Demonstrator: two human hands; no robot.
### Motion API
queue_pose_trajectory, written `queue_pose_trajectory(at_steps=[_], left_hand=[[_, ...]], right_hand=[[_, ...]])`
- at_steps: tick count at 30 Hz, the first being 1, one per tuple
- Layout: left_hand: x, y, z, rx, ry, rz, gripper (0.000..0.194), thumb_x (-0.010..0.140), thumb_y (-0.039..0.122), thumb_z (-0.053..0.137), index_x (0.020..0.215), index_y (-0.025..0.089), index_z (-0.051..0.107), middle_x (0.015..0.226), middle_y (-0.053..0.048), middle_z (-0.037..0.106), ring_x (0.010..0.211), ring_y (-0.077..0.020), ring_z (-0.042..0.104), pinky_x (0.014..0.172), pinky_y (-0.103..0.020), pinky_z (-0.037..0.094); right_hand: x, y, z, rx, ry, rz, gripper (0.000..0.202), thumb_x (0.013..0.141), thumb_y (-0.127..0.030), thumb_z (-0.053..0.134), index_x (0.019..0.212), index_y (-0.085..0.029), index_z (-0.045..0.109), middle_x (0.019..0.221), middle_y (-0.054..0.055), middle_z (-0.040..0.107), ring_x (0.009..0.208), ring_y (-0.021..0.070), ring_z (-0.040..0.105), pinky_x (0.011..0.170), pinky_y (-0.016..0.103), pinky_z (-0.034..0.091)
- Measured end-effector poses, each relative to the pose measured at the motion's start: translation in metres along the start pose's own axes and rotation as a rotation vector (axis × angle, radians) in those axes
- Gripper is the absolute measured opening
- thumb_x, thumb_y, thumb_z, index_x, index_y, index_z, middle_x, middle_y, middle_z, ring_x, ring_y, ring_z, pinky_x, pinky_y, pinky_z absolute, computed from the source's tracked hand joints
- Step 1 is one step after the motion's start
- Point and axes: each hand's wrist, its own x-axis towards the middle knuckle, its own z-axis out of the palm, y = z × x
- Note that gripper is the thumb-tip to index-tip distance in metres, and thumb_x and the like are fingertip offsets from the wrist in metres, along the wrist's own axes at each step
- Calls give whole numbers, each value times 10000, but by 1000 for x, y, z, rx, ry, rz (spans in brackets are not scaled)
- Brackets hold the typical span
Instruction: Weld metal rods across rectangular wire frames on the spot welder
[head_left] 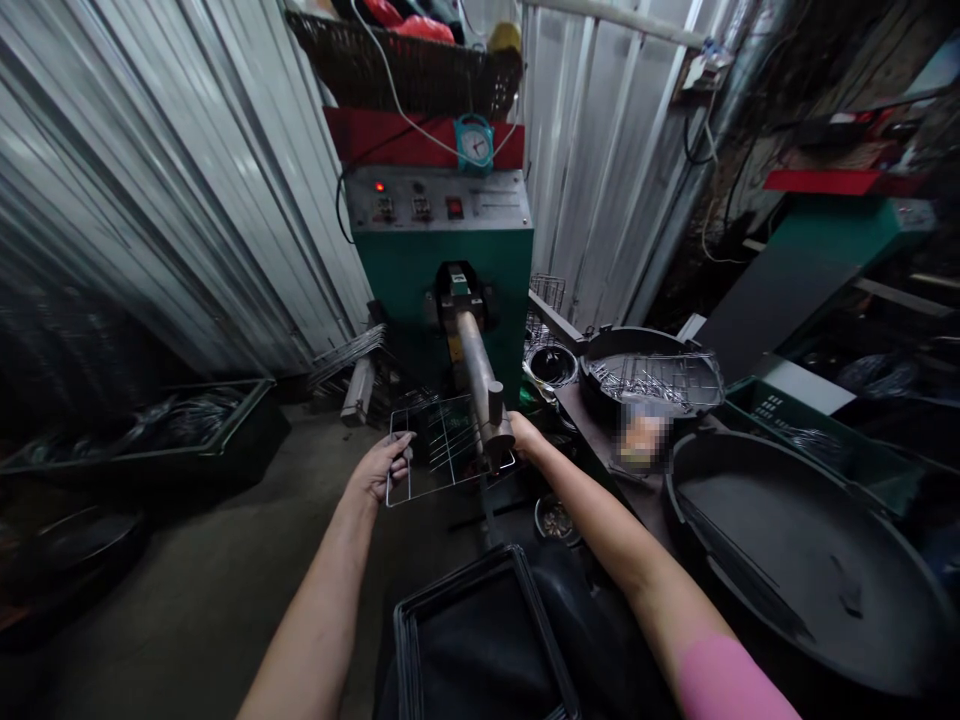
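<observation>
A thin wire rack (448,447) is held level at the tip of the metal arm (477,370) of a green machine (397,260). My left hand (386,465) is closed on the rack's left edge, thumb on top. On the other side, my right hand (523,437) is at the rack's right end, just beside the arm's tip; its fingers are largely hidden behind the arm. Stacked black rectangular wire frames (442,590) rest on my lap.
At the right stand a round pan (641,345) of metal rods with a wire rack across it, and a large black pan (810,560). A small bowl (556,520) sits below my right forearm. A green bin (251,430) of wire parts lies left.
</observation>
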Motion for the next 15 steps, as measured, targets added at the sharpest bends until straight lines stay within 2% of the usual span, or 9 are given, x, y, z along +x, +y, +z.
queue_pose_trajectory(at_steps=[4,9,12,15], left_hand=[[0,2,0,0,5,12,152,650,195,608,736,124,505,416,66,430,271,10,232,279,-100,149],[-14,-4,2,0,-17,103,239,629,279,628,788,149,506,434,83,425,289,8,239,292,-101,169],[-20,-24,3,57,-45,124,322,610,365,627,826,167,493,451,89,435,299,5,235,302,-107,175],[-19,-54,3,110,-52,88,376,582,413,630,824,165,485,451,84,450,303,-2,233,312,-120,177]], right_hand=[[2,-3,-1,-6,-13,-10,151,598,-236,628,558,-110,555,387,-50,433,386,61,375,392,173,289],[-2,-1,-6,48,-51,-86,199,614,-289,627,692,-108,600,501,-38,514,446,58,424,427,157,323],[-12,18,-20,160,-46,-41,253,638,-357,617,721,-119,591,517,-44,489,394,33,374,371,144,272],[-33,55,-36,394,105,160,258,664,-384,599,763,-147,572,558,-41,478,367,25,357,326,136,209]])
